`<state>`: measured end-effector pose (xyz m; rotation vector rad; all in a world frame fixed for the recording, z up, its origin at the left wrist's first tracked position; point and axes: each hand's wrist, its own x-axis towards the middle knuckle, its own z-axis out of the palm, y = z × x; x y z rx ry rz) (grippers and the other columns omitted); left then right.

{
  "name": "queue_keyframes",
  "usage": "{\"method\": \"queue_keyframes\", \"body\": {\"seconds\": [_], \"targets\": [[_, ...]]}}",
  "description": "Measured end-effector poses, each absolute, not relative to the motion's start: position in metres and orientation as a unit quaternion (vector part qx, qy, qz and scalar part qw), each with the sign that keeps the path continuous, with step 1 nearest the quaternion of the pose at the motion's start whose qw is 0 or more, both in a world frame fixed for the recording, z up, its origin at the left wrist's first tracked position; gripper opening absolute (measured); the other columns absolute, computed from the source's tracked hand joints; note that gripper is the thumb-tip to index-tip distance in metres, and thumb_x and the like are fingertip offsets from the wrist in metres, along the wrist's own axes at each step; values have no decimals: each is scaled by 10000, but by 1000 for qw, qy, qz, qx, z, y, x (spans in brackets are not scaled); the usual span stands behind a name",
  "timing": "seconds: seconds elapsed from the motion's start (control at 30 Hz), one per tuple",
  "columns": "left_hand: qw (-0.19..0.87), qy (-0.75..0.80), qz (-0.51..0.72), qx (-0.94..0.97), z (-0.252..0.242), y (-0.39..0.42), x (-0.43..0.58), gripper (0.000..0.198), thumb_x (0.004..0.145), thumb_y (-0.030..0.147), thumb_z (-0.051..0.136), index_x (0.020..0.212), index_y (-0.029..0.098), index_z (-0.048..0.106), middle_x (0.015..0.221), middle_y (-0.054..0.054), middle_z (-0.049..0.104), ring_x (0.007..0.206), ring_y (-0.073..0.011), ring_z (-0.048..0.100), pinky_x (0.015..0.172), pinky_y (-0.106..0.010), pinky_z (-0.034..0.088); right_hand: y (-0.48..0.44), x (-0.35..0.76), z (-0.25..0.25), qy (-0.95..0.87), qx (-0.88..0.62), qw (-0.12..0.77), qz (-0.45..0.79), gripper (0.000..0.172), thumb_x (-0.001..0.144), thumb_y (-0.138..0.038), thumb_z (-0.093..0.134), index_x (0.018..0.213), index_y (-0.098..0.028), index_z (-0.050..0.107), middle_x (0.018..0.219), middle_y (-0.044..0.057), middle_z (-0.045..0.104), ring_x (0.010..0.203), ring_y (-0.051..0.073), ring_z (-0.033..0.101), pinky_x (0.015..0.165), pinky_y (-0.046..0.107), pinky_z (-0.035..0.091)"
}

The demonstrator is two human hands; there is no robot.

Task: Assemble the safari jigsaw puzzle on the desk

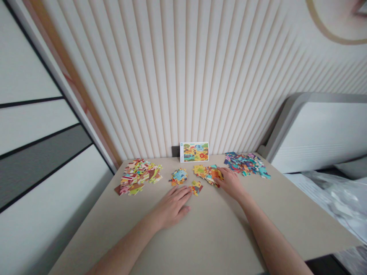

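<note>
Though spread, right fingers on jigsaw pieces

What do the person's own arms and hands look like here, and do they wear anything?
Both arms are bare: the left forearm and right forearm show no sleeve or cuff. The left hand and right hand wear no gloves, and no ring, watch, bracelet, cable or marking shows.

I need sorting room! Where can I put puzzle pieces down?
The beige tabletop is bare right of the right hand, below the blue pile, and left of the left hand, below the red-and-yellow pile. Crowded: the back, around the picture card.
</note>
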<state>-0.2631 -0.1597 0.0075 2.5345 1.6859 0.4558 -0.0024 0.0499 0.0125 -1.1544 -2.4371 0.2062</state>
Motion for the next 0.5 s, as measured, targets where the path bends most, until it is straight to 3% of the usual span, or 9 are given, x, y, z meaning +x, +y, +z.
{"method": "queue_keyframes", "body": {"seconds": [0.13,0.33,0.5], "targets": [[31,558,165,813,11,-161,-259,497,1024,422,438,1480,225,468,1454,-119,513,1384,-280,425,1188,-487,334,55,2,14,-877,-402,239,113,534,871,-377,637,1370,-192,592,1278,139,647,1149,293,617,1011,420,454],[34,554,183,811,7,-162,-261,484,1017,408,458,1473,246,478,1440,-118,517,1347,-287,461,1164,-501,376,58,0,15,-860,-372,308,164,469,845,-281,623,1309,-215,638,1289,115,605,1118,250,626,1003,393,483],[40,540,164,825,6,-163,-264,490,1033,393,434,1502,252,434,1535,-85,467,1425,-254,407,1208,-483,317,68,1,12,-784,-423,384,243,434,869,-349,577,1251,-167,675,1040,98,685,763,197,661,795,382,553]]}}
